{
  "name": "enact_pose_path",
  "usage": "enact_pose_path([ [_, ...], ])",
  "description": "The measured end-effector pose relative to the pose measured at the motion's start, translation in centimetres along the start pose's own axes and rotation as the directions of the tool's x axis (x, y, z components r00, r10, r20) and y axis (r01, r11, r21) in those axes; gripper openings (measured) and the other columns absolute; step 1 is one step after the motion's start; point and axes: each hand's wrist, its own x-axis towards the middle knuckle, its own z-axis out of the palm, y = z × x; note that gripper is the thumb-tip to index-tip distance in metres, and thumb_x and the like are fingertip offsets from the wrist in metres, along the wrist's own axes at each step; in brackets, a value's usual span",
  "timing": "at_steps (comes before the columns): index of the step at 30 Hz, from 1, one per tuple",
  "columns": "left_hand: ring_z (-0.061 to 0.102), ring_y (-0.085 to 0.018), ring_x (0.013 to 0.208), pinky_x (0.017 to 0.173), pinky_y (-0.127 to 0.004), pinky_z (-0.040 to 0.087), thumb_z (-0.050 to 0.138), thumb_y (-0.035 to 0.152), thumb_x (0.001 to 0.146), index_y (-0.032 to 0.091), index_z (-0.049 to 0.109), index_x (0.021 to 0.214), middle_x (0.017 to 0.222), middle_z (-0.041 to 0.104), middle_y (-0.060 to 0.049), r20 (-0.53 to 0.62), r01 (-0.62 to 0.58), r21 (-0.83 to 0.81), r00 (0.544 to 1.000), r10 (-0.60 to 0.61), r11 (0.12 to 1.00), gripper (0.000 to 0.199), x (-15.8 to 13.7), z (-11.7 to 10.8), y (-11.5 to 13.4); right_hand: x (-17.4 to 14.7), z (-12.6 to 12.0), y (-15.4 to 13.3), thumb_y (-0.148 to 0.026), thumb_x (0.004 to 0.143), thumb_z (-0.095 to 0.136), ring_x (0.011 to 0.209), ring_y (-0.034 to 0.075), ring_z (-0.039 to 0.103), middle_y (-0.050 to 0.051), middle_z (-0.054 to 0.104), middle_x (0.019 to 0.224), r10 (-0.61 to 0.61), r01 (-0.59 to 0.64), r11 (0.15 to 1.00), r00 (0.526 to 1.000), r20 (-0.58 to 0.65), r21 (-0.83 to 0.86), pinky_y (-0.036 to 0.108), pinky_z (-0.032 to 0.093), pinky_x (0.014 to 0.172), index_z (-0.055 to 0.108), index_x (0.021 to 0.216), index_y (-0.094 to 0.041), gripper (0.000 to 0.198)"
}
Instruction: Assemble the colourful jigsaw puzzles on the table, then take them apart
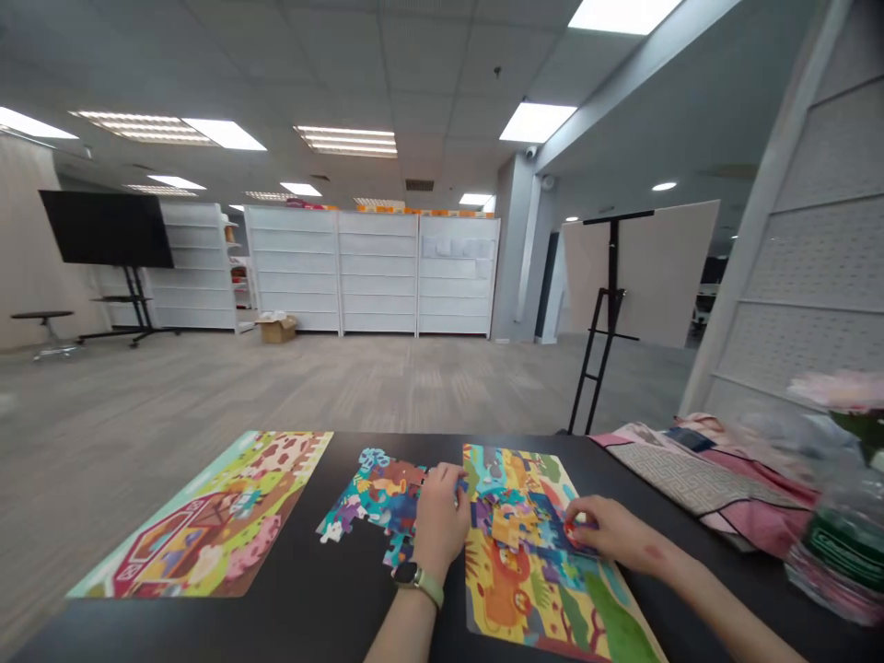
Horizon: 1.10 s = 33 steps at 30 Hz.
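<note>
My left hand [440, 516], with a watch [407, 574] on its wrist, is at the right edge of a partly joined jigsaw puzzle [387, 488]. Its fingers are curled and partly hidden, and what they hold cannot be made out. Pinched in my right hand [608, 529] is a small reddish puzzle piece [572, 529], just above the right side of a colourful animal picture board [511, 589]. Several loose puzzle pieces [511, 525] lie in a heap on that board, some overlapping.
A farm picture sheet [214, 534] lies on the left of the black table [296, 603]. Pink and grey fabric [718, 479] and a clear plastic bottle [839, 543] with a green label are at the right. Beyond the table, a board stands on a black easel [594, 359].
</note>
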Motion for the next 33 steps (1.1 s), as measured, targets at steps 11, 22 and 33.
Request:
enact_pose_path([
  [11, 0.057, -0.032, 0.119, 0.102, -0.047, 0.043, 0.065, 0.031, 0.083, 0.023, 0.068, 0.116, 0.125, 0.066, -0.011, 0.176, 0.06, 0.202, 0.98, -0.097, 0.978, 0.034, 0.7, -2.8, -2.8, 6.4, 0.6, -1.4, -0.062, 0.088, 0.051, 0.092, 0.028, 0.066, 0.008, 0.072, 0.096, -0.284, 0.313, 0.936, 0.942, -0.181, 0.163, 0.037, 0.051, 0.083, 0.068, 0.092, -0.022, 0.044],
  [22, 0.031, -0.049, 0.14, 0.111, -0.079, 0.003, 0.075, 0.079, 0.06, 0.039, 0.043, 0.149, 0.151, 0.048, -0.009, 0.565, -0.119, 0.335, 0.819, -0.099, 0.935, 0.103, 2.7, -5.0, -7.3, 7.0, 3.4, -2.5, -0.045, 0.099, 0.039, 0.088, 0.024, 0.063, 0.007, 0.066, 0.09, -0.349, 0.396, 0.912, 0.886, -0.306, 0.106, 0.043, 0.048, 0.091, 0.062, 0.086, -0.025, 0.033],
  [33, 0.05, -0.029, 0.117, 0.106, -0.04, 0.04, 0.077, 0.021, 0.064, 0.027, 0.062, 0.12, 0.122, 0.054, -0.006, 0.446, -0.136, 0.116, 0.892, 0.071, 0.984, 0.059, 2.6, -5.6, -6.2, 7.0, 3.1, -2.7, -0.04, 0.098, 0.04, 0.089, 0.024, 0.062, 0.007, 0.067, 0.091, -0.325, 0.386, 0.914, 0.879, -0.35, 0.122, 0.041, 0.049, 0.088, 0.063, 0.088, -0.024, 0.03],
])
